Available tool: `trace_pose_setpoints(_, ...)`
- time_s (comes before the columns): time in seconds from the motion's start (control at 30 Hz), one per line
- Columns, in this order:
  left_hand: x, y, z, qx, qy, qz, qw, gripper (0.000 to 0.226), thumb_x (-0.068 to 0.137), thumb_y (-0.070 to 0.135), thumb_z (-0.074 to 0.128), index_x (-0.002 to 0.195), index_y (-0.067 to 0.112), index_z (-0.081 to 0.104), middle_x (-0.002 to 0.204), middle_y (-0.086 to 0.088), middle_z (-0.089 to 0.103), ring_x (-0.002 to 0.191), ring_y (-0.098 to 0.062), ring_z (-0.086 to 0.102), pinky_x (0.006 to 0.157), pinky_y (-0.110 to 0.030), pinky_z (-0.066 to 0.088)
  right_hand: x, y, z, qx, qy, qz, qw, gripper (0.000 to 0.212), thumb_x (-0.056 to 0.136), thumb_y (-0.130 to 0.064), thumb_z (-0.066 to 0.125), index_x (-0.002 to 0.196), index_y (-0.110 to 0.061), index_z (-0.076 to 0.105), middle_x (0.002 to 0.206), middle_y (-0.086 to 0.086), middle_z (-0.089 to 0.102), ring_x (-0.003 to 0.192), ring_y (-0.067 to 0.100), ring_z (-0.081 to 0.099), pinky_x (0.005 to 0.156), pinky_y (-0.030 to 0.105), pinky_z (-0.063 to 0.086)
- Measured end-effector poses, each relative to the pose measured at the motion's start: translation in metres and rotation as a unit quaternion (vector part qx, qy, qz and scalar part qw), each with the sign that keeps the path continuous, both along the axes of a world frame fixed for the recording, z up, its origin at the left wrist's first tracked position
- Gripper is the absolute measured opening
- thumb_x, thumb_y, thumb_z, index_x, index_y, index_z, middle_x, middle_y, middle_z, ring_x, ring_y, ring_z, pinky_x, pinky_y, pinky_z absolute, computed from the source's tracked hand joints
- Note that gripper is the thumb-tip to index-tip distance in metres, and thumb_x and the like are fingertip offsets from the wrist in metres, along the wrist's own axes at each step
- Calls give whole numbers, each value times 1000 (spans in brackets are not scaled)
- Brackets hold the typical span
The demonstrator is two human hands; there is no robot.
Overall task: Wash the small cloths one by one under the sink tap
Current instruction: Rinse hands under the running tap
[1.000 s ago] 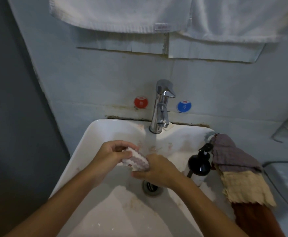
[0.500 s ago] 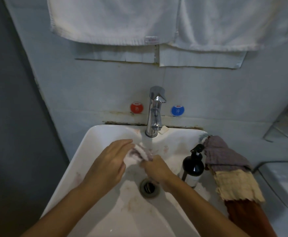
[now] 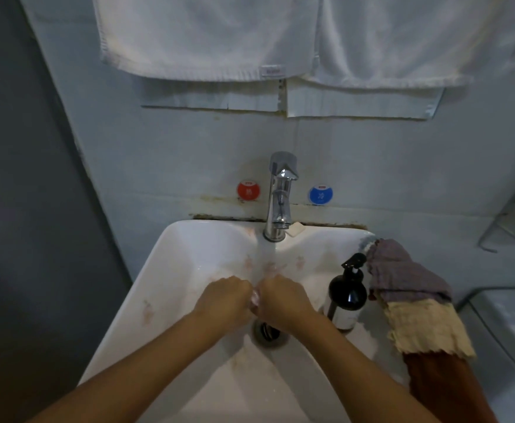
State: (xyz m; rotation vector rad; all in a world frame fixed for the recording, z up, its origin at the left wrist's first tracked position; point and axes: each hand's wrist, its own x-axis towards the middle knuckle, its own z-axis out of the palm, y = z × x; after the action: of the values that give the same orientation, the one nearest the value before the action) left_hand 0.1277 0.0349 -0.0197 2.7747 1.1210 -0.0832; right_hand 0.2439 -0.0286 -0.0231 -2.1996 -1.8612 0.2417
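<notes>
Left hand (image 3: 224, 300) and right hand (image 3: 282, 300), both closed on one cloth (image 3: 254, 297), under tap (image 3: 279, 196) over sink (image 3: 164, 288).

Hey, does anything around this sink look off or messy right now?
Yes. Brown grime lines the seam where the sink meets the wall, and pinkish stains mark the basin. The cloths on the right rim hang over its edge, the lowest one trailing down.

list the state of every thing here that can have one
tap: running
small cloth: bunched between both hands, mostly hidden
left hand: closed on the cloth
right hand: closed on the cloth
drain: open
pump bottle: upright on the sink rim
cloth pile: draped over the sink's right edge
</notes>
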Motion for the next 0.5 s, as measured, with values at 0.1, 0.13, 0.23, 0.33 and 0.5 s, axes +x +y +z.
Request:
trace_pose_setpoints(0.1, 10, -4, 4, -247, -106, 73, 960, 13, 80, 15, 55, 70, 8, 60, 81, -18, 67, 73, -28, 66, 57, -27, 46, 7, 2, -7, 55, -103, 39, 992, 16, 90, -26, 62, 88, -13, 70, 88, 10, 71, 82, 31, 68, 67, 30, 41)
trace_pose_setpoints(0.13, 13, -4, 7, -313, -126, 95, 936, 20, 84, 9, 54, 64, 10, 55, 64, -13, 60, 55, -23, 57, 47, -24, 38, 12, 3, -7, 66, -135, 52, 987, 10, 79, -25, 72, 79, -14, 70, 78, 9, 71, 72, 30, 69, 60, 28, 42)
trace_pose_setpoints(0.23, 11, -6, 16, -500, -140, 145, 842, 31, 97, 13, 37, 68, 16, 47, 47, 2, 38, 38, -9, 25, 39, -16, 16, 23, 6, -8, 62, -141, 14, 988, 34, 38, -32, 88, 49, -20, 58, 46, -2, 56, 38, 19, 55, 44, 17, 26)
trace_pose_setpoints(0.33, 7, 3, 15, -583, -119, 145, 790, 28, 94, 11, 27, 71, 20, 41, 51, 5, 30, 38, -5, 15, 37, -17, 8, 24, 7, -12, 101, -152, 23, 983, 35, 37, -35, 90, 47, -23, 58, 45, -6, 53, 34, 15, 50, 40, 17, 31)
trace_pose_setpoints(0.5, 2, 12, 15, -558, -98, 128, 814, 26, 87, 2, 29, 74, 21, 40, 52, 4, 33, 39, -7, 15, 37, -15, 8, 14, 9, -13, 80, -147, 21, 986, 30, 45, -39, 88, 50, -20, 65, 48, -1, 59, 41, 22, 59, 46, 23, 43)
